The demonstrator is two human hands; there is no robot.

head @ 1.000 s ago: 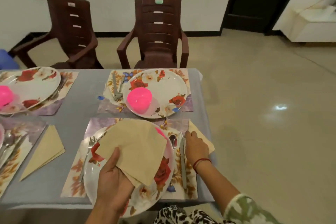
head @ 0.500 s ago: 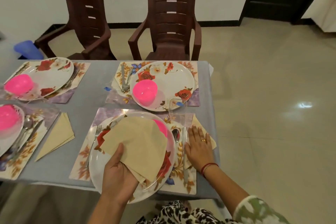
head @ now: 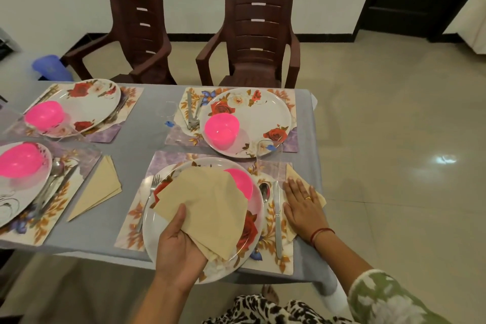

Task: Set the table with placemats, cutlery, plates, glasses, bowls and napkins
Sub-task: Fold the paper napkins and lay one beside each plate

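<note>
My left hand grips a stack of beige napkins above the near floral plate, hiding most of its pink bowl. My right hand lies flat, fingers straight, pressing a folded beige napkin at the right of the near placemat. A spoon and knife lie between the plate and that hand; a fork lies at the plate's left. A clear glass stands just beyond my right hand.
The far setting has a plate, pink bowl, cutlery and a glass. Two more settings sit at the left, with a folded napkin between. Two brown chairs stand behind the grey table; its right edge is beside my right hand.
My right hand has opened from a hold on the napkin's edge to lying flat on it. My left hand keeps the napkin stack over the plate. The view shifted right.
</note>
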